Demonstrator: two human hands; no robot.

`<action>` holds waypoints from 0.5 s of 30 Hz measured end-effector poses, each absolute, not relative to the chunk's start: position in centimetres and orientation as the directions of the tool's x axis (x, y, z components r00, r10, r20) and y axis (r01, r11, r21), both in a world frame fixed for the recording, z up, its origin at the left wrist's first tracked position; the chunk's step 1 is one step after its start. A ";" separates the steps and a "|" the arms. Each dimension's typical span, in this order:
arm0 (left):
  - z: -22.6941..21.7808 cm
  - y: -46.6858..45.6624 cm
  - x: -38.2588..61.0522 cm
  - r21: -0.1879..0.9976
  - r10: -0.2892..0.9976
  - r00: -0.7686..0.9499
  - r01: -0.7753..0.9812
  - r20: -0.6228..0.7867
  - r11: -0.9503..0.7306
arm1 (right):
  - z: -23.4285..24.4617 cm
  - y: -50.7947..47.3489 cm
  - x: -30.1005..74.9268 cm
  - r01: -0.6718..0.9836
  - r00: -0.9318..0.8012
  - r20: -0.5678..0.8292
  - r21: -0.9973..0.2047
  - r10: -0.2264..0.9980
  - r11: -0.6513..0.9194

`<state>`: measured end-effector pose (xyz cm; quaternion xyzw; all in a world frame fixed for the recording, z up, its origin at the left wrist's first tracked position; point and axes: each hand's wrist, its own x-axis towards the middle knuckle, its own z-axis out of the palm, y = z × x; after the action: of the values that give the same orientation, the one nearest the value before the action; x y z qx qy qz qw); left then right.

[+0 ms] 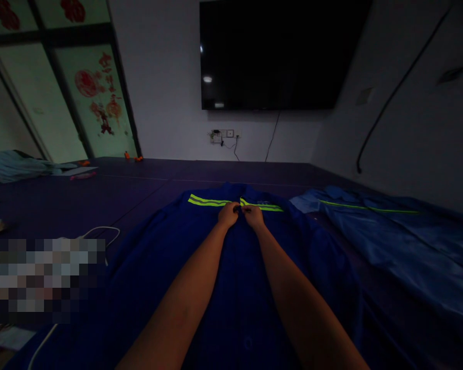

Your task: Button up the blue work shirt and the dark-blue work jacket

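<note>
A: Where is the work located?

B: On the purple surface point(146, 187), the dark blue jacket point(237, 262) lies in the centre, front up, chest toward the far side. A lighter blue garment point(401, 231) lies to its right.

A: State what is done and what is left.

B: The jacket is spread out. In my judgement, work at the chest opening is under way and unfinished. The near part is too dark to confirm as fastened or open.

A: State the pose.

B: Both arms reach from the near side and converge at the far chest. The left hand point(228, 213) and right hand point(253, 215) sit close together, between the yellow-green stripes point(206, 200). Each grip appears pinched narrow on the jacket's front; any fastener there cannot be made out.
</note>
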<state>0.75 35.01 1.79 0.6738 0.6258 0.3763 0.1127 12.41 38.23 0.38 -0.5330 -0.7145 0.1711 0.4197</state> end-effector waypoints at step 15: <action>2.9 34.5 1.6 0.488 0.896 -0.045 0.850 0.441 -0.197 | 1.0 37.4 12.1 0.647 -0.049 0.446 -0.667 0.893 0.369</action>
<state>1.64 34.52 2.86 0.6902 0.6326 0.3499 0.0330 12.07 37.42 1.01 -0.5427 -0.7097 0.1447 0.4252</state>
